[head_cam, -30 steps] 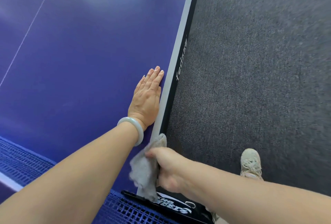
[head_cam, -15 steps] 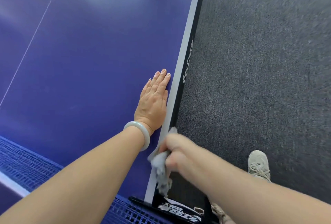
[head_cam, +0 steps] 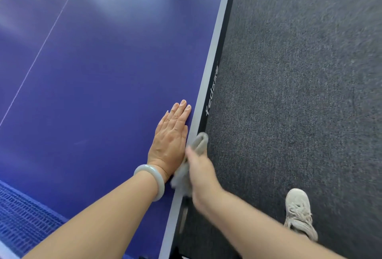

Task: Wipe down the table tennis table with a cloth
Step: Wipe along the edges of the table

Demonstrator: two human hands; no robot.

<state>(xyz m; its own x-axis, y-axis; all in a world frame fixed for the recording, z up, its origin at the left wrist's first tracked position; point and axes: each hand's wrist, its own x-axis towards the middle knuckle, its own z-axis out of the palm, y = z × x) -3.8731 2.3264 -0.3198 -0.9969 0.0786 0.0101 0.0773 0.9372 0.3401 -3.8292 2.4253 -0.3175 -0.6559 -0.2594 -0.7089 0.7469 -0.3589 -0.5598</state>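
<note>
Bright and even, with soft light from the far side. Broad pale glare across the far part of the blue table [head_cam: 107, 0], deepening to full colour nearer. Soft, faint shadows only. Sharp on the left hand [head_cam: 169, 143]; smeared by motion blur over the right hand [head_cam: 199, 178] and the cloth [head_cam: 199, 144]. Streaked, soft texture in the carpet [head_cam: 299, 93] at right. Slight wide-angle bowing of the table's lines at left.

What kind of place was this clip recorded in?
Probably an indoor games or sports room: a blue table tennis table with white lines, its net at lower left, and dark grey carpet underfoot.
</note>
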